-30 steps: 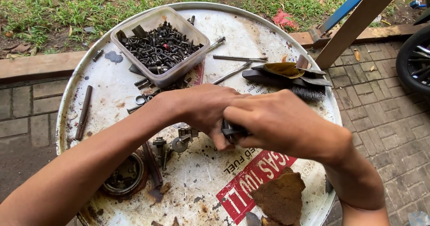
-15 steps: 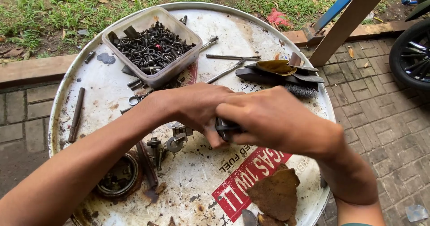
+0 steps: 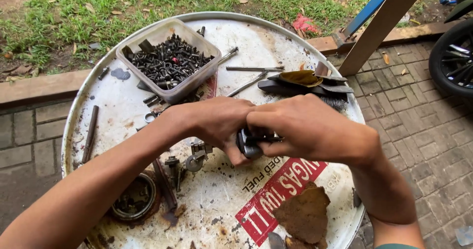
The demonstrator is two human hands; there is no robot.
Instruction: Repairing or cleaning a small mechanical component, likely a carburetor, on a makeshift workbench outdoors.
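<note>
Both hands meet above the middle of a round white drum lid (image 3: 123, 106). My left hand (image 3: 217, 123) and my right hand (image 3: 308, 128) are closed together around a small dark metal part (image 3: 249, 143); only its lower end shows between the fingers. A thin dark rod pokes out of it toward my right palm. Just left of the hands lie small metal fittings (image 3: 194, 160) on the lid.
A clear plastic tub of dark bolts and nuts (image 3: 167, 61) stands at the back left. A black brush with a dry leaf on it (image 3: 308, 84), thin rods (image 3: 253, 69), a rusty round cup (image 3: 133, 197) and brown leaves (image 3: 303, 212) lie around. A wheel (image 3: 453, 56) stands at right.
The hands stay joined on the part and have shifted only slightly; the view has dropped a little, so the tub sits higher in the picture.
</note>
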